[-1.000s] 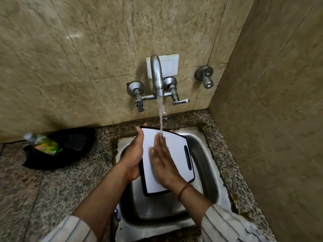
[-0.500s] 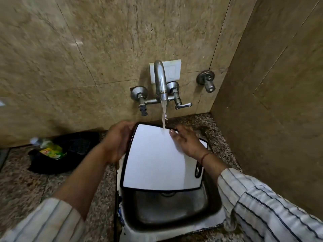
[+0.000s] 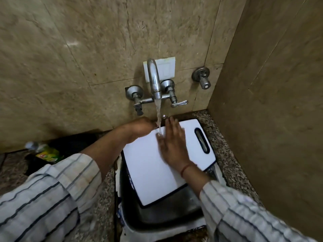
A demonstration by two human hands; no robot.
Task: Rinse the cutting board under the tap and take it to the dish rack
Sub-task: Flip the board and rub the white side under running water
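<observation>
Left hand (image 3: 142, 127) grips the far edge of the white rectangular plastic cutting board (image 3: 146, 170); right hand (image 3: 172, 145), flat and open, rubs it under the running steel tap (image 3: 153, 79). Best kept tilted to drain.

Domestic kitchen washing corner. A small stainless-steel sink (image 3: 162, 219) is set into a speckled granite counter (image 3: 232, 165) where two walls clad in large beige stone tiles (image 3: 87, 49) meet. A wall-mounted chrome tap (image 3: 153, 81) with two side valves runs water into the basin; a separate chrome valve (image 3: 202, 77) sits to its right. A white cutting board (image 3: 148, 168) lies across the sink. On the counter to the left, a bottle of dishwashing liquid (image 3: 46, 152) rests in a dark container (image 3: 73, 145).
</observation>
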